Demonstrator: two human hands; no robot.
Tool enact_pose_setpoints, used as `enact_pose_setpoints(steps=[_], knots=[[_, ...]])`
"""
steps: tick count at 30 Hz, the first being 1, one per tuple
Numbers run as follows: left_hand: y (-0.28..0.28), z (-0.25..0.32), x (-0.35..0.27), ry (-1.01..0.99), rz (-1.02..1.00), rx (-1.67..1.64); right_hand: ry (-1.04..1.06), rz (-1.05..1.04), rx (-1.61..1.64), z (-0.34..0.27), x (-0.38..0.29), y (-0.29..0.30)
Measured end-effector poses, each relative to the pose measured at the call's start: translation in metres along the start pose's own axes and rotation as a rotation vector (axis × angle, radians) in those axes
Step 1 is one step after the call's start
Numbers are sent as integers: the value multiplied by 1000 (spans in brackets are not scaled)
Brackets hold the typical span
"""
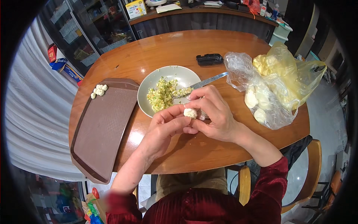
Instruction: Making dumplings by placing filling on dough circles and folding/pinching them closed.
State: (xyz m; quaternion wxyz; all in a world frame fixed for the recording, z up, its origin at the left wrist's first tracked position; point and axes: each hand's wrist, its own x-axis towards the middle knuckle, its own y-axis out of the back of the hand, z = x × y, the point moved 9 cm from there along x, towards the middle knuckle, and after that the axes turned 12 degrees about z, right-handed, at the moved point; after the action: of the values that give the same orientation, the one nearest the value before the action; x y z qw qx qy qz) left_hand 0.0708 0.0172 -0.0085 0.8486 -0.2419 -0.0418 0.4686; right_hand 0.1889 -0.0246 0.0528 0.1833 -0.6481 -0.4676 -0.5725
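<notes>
Between the fingertips of my left hand and my right hand is a small white dough dumpling with a gathered, pleated surface; both hands grip it. Just beyond my hands stands a pale round bowl holding a chopped yellow-green filling. A flat metal utensil rests in the filling, its handle over the bowl's right rim. Some whitish dough shows partly behind my right fingers. Several small pleated dumplings sit together at the far left corner of a brown tray, left of the bowl.
A clear plastic bag with white dough pieces and a yellow plastic bag lie on the right of the wooden table. A black plastic container stands beyond the bowl. A wooden chair is at the lower right.
</notes>
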Motion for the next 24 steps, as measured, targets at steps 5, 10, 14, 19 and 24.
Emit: enact_pose_setpoints(steps=[5, 10, 14, 19, 24], knots=[[2, 0, 2, -26, 29, 59, -14, -8, 21, -2, 1, -1], [5, 0, 3, -36, 52, 78, -20, -20, 43, -5, 5, 0], [3, -1, 3, -36, 33, 72, 2, -33, 52, -6, 5, 1], [3, 0, 2, -54, -9, 45, -3, -11, 37, -4, 4, 1], [-1, 1, 1, -27, -6, 41, -1, -7, 32, -3, 3, 1]])
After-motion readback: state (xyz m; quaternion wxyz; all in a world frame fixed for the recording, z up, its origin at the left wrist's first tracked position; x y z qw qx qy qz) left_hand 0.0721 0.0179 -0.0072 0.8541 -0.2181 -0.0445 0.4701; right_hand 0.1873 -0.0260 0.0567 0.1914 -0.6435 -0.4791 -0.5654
